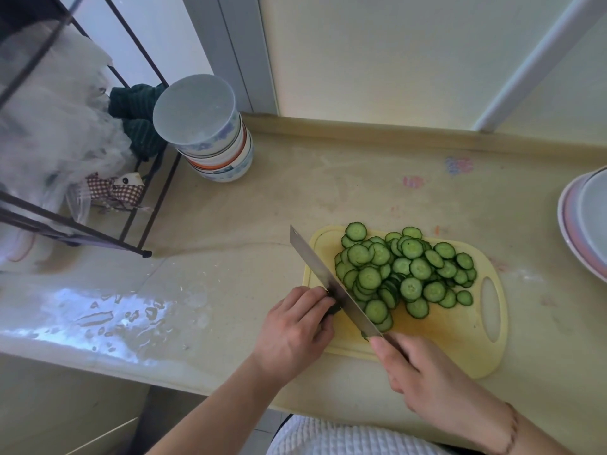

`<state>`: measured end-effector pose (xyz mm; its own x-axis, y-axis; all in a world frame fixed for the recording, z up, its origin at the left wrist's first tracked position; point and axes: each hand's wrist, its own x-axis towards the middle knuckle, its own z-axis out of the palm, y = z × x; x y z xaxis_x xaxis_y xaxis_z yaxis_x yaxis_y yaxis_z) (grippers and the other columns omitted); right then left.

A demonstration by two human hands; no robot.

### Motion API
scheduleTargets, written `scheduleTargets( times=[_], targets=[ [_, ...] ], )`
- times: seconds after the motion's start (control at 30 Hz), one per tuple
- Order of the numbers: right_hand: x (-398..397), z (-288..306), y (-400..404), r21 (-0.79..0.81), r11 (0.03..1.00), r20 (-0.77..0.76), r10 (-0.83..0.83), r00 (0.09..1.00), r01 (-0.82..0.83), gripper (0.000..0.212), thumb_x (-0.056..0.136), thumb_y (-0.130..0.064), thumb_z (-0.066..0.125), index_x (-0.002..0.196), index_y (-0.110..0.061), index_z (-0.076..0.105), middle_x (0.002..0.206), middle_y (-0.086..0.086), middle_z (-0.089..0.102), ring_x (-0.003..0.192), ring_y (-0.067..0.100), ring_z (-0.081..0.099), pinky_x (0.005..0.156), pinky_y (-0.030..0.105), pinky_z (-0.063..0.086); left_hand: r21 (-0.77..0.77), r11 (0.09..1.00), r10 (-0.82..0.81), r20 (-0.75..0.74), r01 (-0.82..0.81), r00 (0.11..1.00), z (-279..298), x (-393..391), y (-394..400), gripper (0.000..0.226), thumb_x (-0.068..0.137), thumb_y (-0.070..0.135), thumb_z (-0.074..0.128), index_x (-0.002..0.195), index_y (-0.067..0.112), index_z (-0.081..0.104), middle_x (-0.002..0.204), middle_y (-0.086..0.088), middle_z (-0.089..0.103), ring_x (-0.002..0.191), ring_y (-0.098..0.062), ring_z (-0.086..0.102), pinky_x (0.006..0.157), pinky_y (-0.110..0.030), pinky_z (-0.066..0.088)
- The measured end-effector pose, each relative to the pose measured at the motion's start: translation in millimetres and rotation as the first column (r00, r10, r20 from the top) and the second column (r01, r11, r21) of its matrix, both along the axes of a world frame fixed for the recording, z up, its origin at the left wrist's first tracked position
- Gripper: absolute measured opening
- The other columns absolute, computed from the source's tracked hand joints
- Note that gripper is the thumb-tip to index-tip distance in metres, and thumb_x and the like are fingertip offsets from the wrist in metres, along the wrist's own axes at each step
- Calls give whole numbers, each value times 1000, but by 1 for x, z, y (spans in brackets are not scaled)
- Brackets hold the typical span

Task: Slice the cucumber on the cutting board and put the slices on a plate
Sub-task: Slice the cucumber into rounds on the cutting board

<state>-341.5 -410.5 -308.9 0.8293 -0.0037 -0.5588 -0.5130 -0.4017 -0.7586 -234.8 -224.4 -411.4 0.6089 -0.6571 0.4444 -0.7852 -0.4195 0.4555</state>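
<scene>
While the blade bites, the last cucumber stub is nearly hidden

Head view: left hand curls over the stub at the yellow cutting board's left edge; right hand wraps the knife handle, slices heaped right of the blade, plates well apart at right

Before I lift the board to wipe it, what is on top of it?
On the yellow cutting board lies a heap of cucumber slices. The knife blade cuts the cucumber end under the left hand. That end is mostly covered by fingers.
</scene>
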Motion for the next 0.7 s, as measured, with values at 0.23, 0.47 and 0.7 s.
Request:
scheduleTargets(
  times=[0.23,0.47,0.7],
  targets=[
    [-6,0,-2,-78,997,16,27,1000,-26,55,85,-69,31,68,-18,41,56,-4,35,50,10,31,52,32,30,-2,1000,-9,-16,9,1000,1,-1,-1,17,85,6,70,101,6,74,107,-3,68,90,-25,64,78,-31,57],
    [-8,9,-1,-64,998,13,7,1000,-6,57,84,-69,32,69,-14,41,55,-6,35,52,6,32,54,26,32,-13,1000,-5,-40,5,999,4,0,-1,16,84,2,70,99,6,74,104,-3,68,88,-25,64,78,-31,56],
    [-7,5,0,-66,997,-1,27,1000,-27,59,87,-67,32,70,-11,42,57,-4,35,53,9,33,55,30,33,-4,1000,-11,-44,10,999,3,1,-2,14,84,4,70,98,5,74,105,-3,69,88,-26,64,78,-32,56]
  ],
)
